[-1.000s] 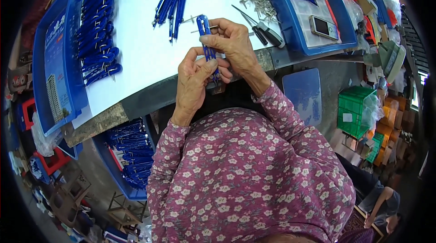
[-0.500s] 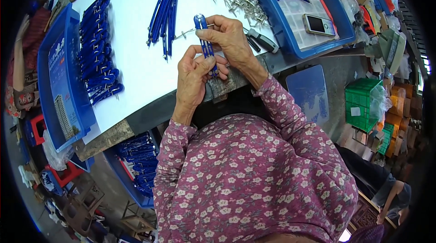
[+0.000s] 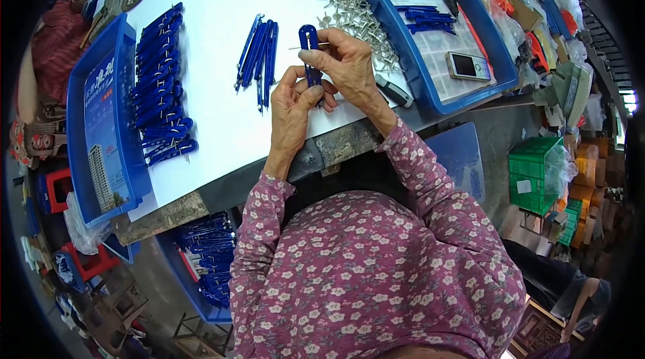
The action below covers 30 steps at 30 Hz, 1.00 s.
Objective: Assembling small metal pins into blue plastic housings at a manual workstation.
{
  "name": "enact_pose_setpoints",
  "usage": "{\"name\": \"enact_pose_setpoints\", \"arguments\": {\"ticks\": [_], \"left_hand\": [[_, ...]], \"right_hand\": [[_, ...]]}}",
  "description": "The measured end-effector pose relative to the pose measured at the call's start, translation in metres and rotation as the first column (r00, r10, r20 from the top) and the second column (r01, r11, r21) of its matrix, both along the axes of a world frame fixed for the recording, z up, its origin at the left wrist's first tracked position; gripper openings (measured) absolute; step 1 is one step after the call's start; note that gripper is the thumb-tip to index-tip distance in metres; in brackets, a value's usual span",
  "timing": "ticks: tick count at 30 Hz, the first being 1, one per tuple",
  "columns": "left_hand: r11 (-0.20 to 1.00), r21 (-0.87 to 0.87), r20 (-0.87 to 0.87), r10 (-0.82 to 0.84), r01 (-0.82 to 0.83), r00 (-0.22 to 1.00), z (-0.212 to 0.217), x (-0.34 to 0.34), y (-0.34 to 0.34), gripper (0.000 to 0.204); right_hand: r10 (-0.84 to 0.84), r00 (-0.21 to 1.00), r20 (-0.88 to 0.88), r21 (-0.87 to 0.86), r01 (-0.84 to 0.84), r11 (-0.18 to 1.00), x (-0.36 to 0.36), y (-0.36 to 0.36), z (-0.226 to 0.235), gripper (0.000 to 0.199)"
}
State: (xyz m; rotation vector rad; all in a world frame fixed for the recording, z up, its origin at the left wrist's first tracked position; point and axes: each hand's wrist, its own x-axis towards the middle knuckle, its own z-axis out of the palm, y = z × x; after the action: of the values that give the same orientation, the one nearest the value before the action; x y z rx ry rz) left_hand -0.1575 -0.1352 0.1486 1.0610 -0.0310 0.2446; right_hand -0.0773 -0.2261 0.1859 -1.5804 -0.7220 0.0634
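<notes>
A narrow blue part [image 3: 308, 35] with a rounded top and a lengthwise slot stands upright between my hands, above the near edge of the white-covered table. My left hand [image 3: 290, 114] is closed round its lower end, thumb in front. The thumb and fingers of my right hand [image 3: 351, 70] pinch at its upper right side. A thin metal pin [image 3: 293, 47] shows at the left of the slot; its other end is hidden. Just left of my hands lies a small bundle of slim blue strips [image 3: 258, 57]. Beyond my right hand spreads a heap of small T-shaped metal pieces [image 3: 356, 13].
A row of similar blue parts [image 3: 160, 83] lies beside a blue tray [image 3: 138, 177] at left. At right, another blue tray [image 3: 424, 67] holds blue strips and a phone [image 3: 468, 66]. A grey-handled tool [image 3: 394, 92] lies near the table edge. A blue bin with blue parts [image 3: 213, 251] sits below.
The whole view has shifted, so the table sits lower in it. The blue part has turned slightly more upright, and the pin stands out less to its left. Both hands keep their grip.
</notes>
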Motion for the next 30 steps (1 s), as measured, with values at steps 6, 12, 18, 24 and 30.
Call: {"name": "enact_pose_setpoints", "arguments": {"ticks": [6, 12, 18, 24, 30], "left_hand": [[0.999, -0.039, -0.006, 0.008, -0.008, 1.0, -0.002, 0.0, 0.002, 0.015], [0.998, -0.064, -0.027, 0.01, -0.011, 1.0, -0.002, 0.0, 0.003, 0.016], [0.999, -0.05, -0.049, 0.016, -0.019, 0.999, -0.004, -0.001, 0.004, 0.016], [0.997, -0.051, -0.079, 0.05, -0.054, 0.996, -0.005, -0.002, 0.007, 0.015], [0.99, -0.135, -0.096, 0.025, -0.038, 0.995, -0.005, -0.002, 0.008, 0.016]], "right_hand": [[0.019, 1.0, 0.001, -0.057, -0.019, 0.998, 0.003, 0.004, -0.002, 0.02], [0.022, 0.998, 0.062, -0.05, -0.019, 0.999, 0.006, 0.007, -0.007, 0.018], [0.035, 0.999, 0.004, -0.104, -0.035, 0.994, 0.009, 0.007, -0.01, 0.019], [0.085, 0.989, -0.124, -0.112, -0.099, 0.989, 0.004, 0.006, -0.012, 0.029], [0.148, 0.978, -0.15, -0.04, -0.155, 0.987, 0.014, 0.003, -0.028, 0.041]]}}
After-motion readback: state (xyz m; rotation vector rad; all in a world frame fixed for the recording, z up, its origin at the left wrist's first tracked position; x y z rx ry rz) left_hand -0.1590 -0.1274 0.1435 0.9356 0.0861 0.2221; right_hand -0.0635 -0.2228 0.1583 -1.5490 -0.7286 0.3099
